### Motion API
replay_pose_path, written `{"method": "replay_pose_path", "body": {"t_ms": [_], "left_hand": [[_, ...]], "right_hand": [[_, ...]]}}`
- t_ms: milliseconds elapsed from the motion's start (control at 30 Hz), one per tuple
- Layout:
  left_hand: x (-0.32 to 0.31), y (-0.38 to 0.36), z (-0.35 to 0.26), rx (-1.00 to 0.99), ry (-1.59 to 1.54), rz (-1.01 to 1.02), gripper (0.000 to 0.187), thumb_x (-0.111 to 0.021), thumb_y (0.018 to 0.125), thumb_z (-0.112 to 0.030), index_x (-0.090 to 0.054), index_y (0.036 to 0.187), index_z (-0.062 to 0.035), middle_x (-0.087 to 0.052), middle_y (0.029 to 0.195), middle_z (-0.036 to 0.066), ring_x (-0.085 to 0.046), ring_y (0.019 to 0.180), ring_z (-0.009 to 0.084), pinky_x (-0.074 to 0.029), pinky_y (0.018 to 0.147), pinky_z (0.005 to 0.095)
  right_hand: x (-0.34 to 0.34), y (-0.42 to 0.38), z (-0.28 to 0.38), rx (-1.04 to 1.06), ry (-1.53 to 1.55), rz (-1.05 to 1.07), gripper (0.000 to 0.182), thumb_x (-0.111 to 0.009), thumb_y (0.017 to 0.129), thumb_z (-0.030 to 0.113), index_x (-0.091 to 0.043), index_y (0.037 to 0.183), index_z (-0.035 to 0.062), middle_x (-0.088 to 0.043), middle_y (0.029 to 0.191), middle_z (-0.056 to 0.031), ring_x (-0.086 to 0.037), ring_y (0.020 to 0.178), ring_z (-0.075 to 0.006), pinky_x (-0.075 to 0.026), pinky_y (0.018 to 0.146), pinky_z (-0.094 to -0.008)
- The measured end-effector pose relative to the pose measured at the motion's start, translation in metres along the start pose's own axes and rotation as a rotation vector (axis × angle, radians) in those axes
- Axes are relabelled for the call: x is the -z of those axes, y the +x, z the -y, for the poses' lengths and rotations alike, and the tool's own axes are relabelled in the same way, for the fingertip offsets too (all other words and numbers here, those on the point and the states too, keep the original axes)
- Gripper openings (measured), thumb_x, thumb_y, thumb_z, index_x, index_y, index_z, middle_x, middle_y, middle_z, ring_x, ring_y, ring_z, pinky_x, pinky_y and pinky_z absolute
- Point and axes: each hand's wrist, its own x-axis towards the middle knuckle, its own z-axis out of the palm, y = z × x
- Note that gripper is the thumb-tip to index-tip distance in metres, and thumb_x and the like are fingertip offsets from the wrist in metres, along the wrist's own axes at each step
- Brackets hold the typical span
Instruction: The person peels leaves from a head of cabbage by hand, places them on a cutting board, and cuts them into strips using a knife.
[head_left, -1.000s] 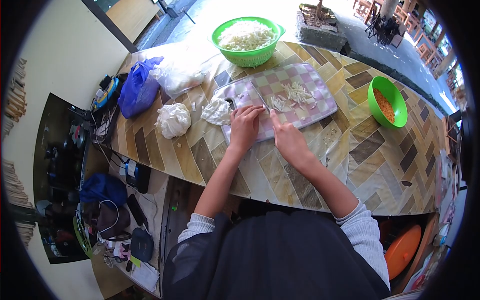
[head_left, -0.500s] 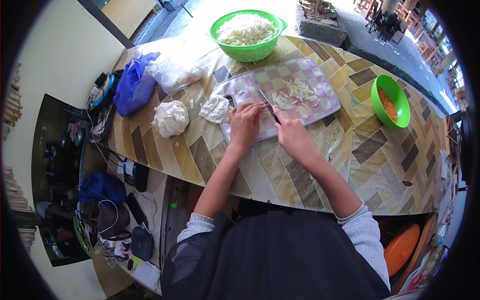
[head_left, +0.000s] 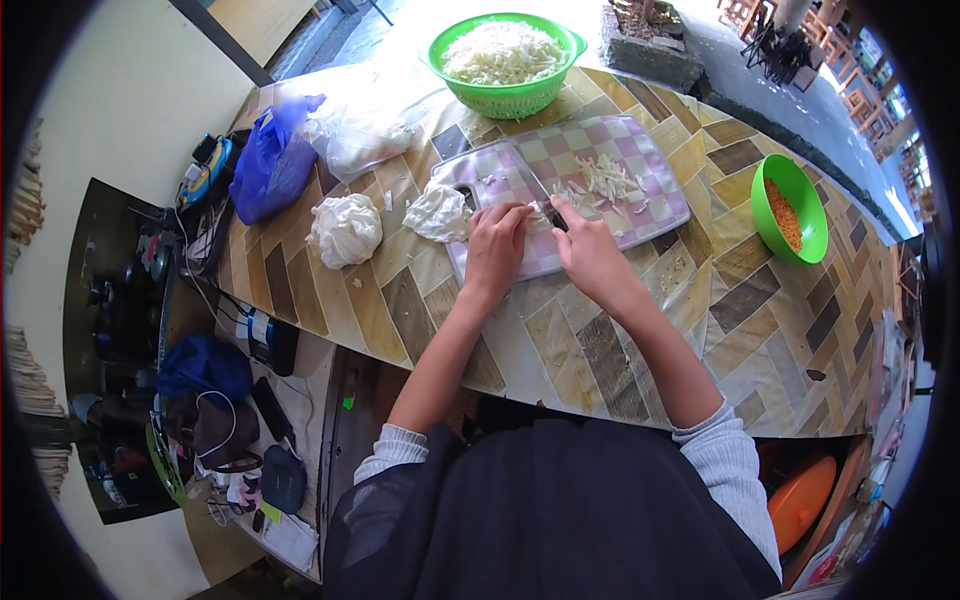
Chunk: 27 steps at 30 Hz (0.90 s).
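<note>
A checkered pink-and-cream cutting board lies on the table. My right hand grips a knife by its dark handle, the blade slanting away to the upper left over the board. Beside the blade, my left hand is closed with bent fingers at the board's near-left part. A pale vegetable piece shows at its fingertips, mostly hidden by them. Thin white shreds are scattered right of the knife. A crumpled white cloth or bag overlaps the board's left edge.
Behind the board stands a green colander heaped with white shreds. A green bowl of orange crumbly food sits at right. On the left are a white bundle, a blue plastic bag and a clear bag.
The view has shifted slightly. My right hand and the knife have moved a little against the left fingertips; both hands stay at the same part of the board.
</note>
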Motion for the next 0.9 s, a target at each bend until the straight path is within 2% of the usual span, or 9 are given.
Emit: {"method": "replay_pose_path", "body": {"t_ms": [67, 200, 367, 467, 567, 667, 900], "left_hand": [[0.000, 0.000, 0.000, 0.001, 0.009, 0.001, 0.017, -0.060, 0.089, -0.008, -0.069, 0.103, -0.0048, -0.068, 0.107, 0.010, -0.063, 0.100, 0.0304, -0.042, 0.094, 0.0393], [0.000, 0.000, -0.001, -0.014, 0.033, -0.018, 0.015, -0.059, 0.089, -0.009, -0.068, 0.101, -0.0055, -0.067, 0.105, 0.007, -0.062, 0.101, 0.0260, -0.041, 0.094, 0.0389], [0.001, 0.000, -0.002, 0.041, -0.010, -0.004, 0.015, -0.059, 0.090, -0.010, -0.068, 0.101, -0.0049, -0.068, 0.106, 0.007, -0.063, 0.101, 0.0258, -0.041, 0.094, 0.0386], [0.000, 0.000, 0.000, 0.038, -0.012, -0.009, 0.016, -0.059, 0.090, -0.010, -0.068, 0.102, -0.0050, -0.068, 0.107, 0.007, -0.063, 0.101, 0.0255, -0.041, 0.093, 0.0382], [-0.001, 0.000, 0.000, 0.020, 0.008, -0.017, 0.016, -0.059, 0.090, -0.010, -0.068, 0.102, -0.0052, -0.068, 0.106, 0.007, -0.063, 0.101, 0.0252, -0.041, 0.093, 0.0379], [-0.002, -0.001, 0.001, 0.021, 0.017, -0.015, 0.016, -0.060, 0.090, -0.011, -0.068, 0.102, -0.0052, -0.068, 0.106, 0.007, -0.063, 0.101, 0.0250, -0.041, 0.093, 0.0378], [0.000, 0.000, 0.000, 0.022, 0.015, -0.011, 0.016, -0.060, 0.090, -0.011, -0.068, 0.101, -0.0049, -0.068, 0.107, 0.008, -0.063, 0.101, 0.0262, -0.041, 0.093, 0.0380]], "right_hand": [[0.008, -0.005, 0.009, -0.041, 0.018, 0.032, 0.043, -0.050, 0.093, 0.007, -0.045, 0.135, -0.0026, -0.063, 0.081, -0.0331, -0.065, 0.078, -0.0448, -0.053, 0.070, -0.0505], [-0.013, -0.017, 0.002, -0.026, -0.140, 0.016, 0.050, -0.051, 0.090, 0.003, -0.041, 0.138, -0.0019, -0.064, 0.080, -0.0306, -0.066, 0.077, -0.0437, -0.055, 0.069, -0.0485], [-0.041, -0.023, -0.007, -0.005, -0.362, -0.025, 0.060, -0.052, 0.085, 0.001, -0.036, 0.143, -0.0007, -0.065, 0.080, -0.0260, -0.067, 0.074, -0.0426, -0.056, 0.067, -0.0466], [-0.042, -0.005, -0.014, 0.015, -0.276, -0.033, 0.057, -0.052, 0.086, 0.001, -0.037, 0.142, -0.0014, -0.064, 0.078, -0.0281, -0.067, 0.075, -0.0427, -0.055, 0.066, -0.0477], [-0.022, 0.002, -0.010, 0.040, -0.056, -0.026, 0.056, -0.052, 0.087, 0.002, -0.038, 0.141, -0.0024, -0.063, 0.076, -0.0301, -0.067, 0.076, -0.0425, -0.055, 0.065, -0.0486], [-0.011, -0.005, 0.002, 0.009, -0.062, -0.001, 0.054, -0.052, 0.088, 0.002, -0.038, 0.140, -0.0034, -0.062, 0.074, -0.0316, -0.066, 0.076, -0.0426, -0.054, 0.064, -0.0492], [-0.035, -0.021, 0.004, -0.007, -0.273, -0.032, 0.055, -0.051, 0.087, 0.001, -0.037, 0.140, -0.0041, -0.065, 0.074, -0.0280, -0.067, 0.071, -0.0411, -0.055, 0.062, -0.0478]]}}
